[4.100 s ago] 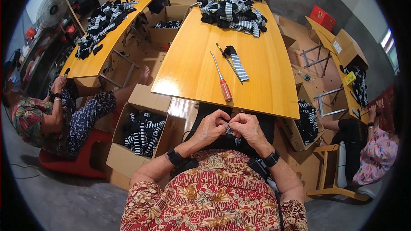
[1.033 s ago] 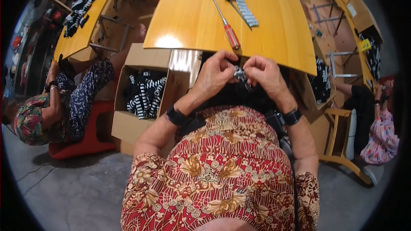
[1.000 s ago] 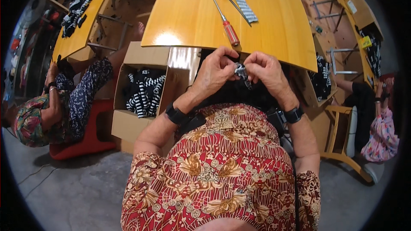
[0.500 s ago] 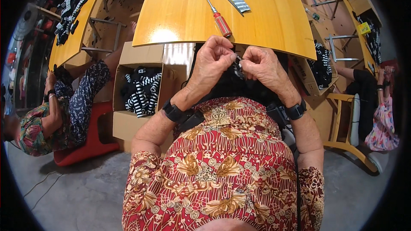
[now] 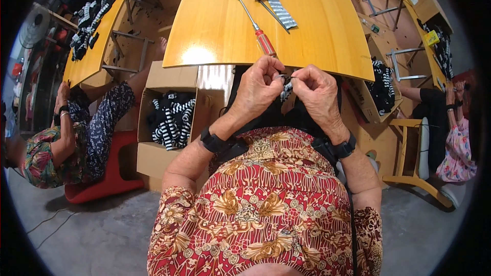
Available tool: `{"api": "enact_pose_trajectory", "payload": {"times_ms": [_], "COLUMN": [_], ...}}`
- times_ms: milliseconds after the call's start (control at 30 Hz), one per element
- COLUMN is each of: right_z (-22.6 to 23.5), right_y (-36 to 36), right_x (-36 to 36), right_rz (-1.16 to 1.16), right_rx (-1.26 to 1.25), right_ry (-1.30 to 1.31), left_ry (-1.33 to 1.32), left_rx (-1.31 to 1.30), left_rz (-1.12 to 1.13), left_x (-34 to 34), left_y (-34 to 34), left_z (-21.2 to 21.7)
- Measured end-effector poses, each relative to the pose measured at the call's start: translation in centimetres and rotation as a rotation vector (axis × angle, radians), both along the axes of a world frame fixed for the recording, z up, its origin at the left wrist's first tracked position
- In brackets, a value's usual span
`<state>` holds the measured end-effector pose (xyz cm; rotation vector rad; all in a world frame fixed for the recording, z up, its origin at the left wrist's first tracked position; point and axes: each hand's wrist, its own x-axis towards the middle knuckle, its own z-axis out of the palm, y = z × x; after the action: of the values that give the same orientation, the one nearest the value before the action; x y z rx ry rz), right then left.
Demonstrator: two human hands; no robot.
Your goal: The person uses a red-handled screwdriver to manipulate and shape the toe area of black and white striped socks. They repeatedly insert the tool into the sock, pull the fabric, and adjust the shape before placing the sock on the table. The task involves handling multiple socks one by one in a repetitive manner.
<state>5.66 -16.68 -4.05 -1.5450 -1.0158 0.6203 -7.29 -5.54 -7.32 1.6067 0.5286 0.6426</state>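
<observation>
Just below the table's near edge, my left hand (image 5: 260,86) and my right hand (image 5: 318,94) pinch a small black-and-grey striped sock (image 5: 286,92) between thumbs and forefingers. Most of it is hidden behind the fingers and against dark cloth on my lap. Beyond my left hand, a screwdriver (image 5: 264,41) with a red handle lies on the table, its shaft pointing away. Farther back, a striped sock (image 5: 279,7) with a black end rests beside a thin dark pointed rod (image 5: 266,6).
The yellow wooden table (image 5: 220,25) spans the front. An open cardboard box (image 5: 162,159) of striped socks (image 5: 173,122) stands at left, another box (image 5: 364,99) at right. Co-workers sit on both sides, on a red chair (image 5: 110,174) and near a wooden chair (image 5: 404,145).
My hands have drawn closer together at the fingertips, still pinching the sock. The table and surroundings sit slightly lower in the picture. The screwdriver and the sock on the table have stayed in place.
</observation>
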Motion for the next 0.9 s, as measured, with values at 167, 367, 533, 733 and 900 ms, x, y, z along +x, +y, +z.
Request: {"api": "enact_pose_trajectory", "payload": {"times_ms": [167, 367, 533, 733, 900], "right_z": [0.5, 1.1, 2.8, 3.6, 1.8], "right_y": [0.3, 0.0, -0.9, -1.3, -0.8], "right_x": [0.4, 0.7, -0.3, 0.2, 0.9], "right_rz": [0.057, 0.164, 0.116, 0.100, -0.038], "right_rx": [0.002, 0.019, -0.028, -0.061, -0.042], "right_ry": [0.315, 0.483, 0.192, 0.150, -0.082], "left_ry": [0.142, 0.149, -0.011, -0.017, -0.061], "left_rx": [0.257, -0.020, -0.155, -0.084, 0.180], "left_rz": [0.085, -0.076, -0.133, -0.157, -0.003], "left_x": [0.3, 0.1, 0.0, -0.3, 0.4], "left_y": [-0.3, -0.2, -0.6, -1.2, -1.7], "left_z": [1.9, 2.2, 2.1, 2.6, 2.2]}}
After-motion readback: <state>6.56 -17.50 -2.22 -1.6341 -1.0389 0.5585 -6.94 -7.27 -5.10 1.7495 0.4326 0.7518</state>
